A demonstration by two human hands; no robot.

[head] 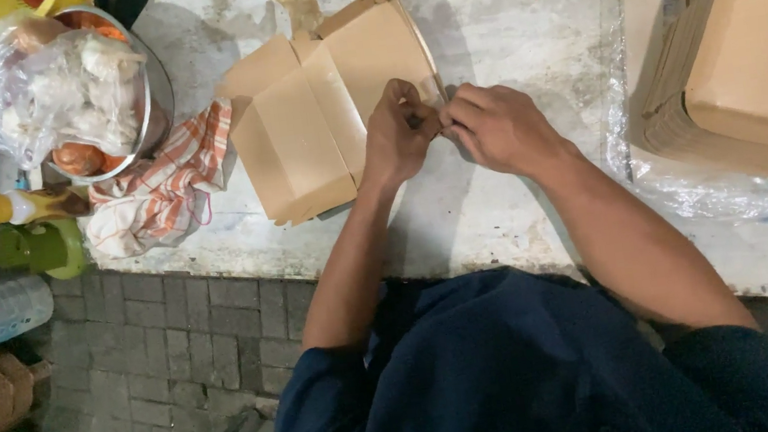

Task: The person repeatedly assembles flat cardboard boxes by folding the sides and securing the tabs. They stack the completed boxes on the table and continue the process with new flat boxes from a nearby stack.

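Observation:
A brown cardboard food box (322, 106), partly folded, lies on a worn white counter (514, 5). My left hand (398, 131) pinches the box's right edge, fingers curled over a flap. My right hand (500, 128) meets it from the right, fingertips gripping the same edge. Both hands touch each other at the box's corner. The flap detail under the fingers is hidden.
A stack of flat brown cardboard boxes (755, 53) sits at the right on clear plastic. A striped orange-white cloth (166, 189) lies left of the box. Behind it stands a metal bowl (157, 97) with bagged food, plus a yellow-capped bottle (22, 206) and a green cup (41, 246).

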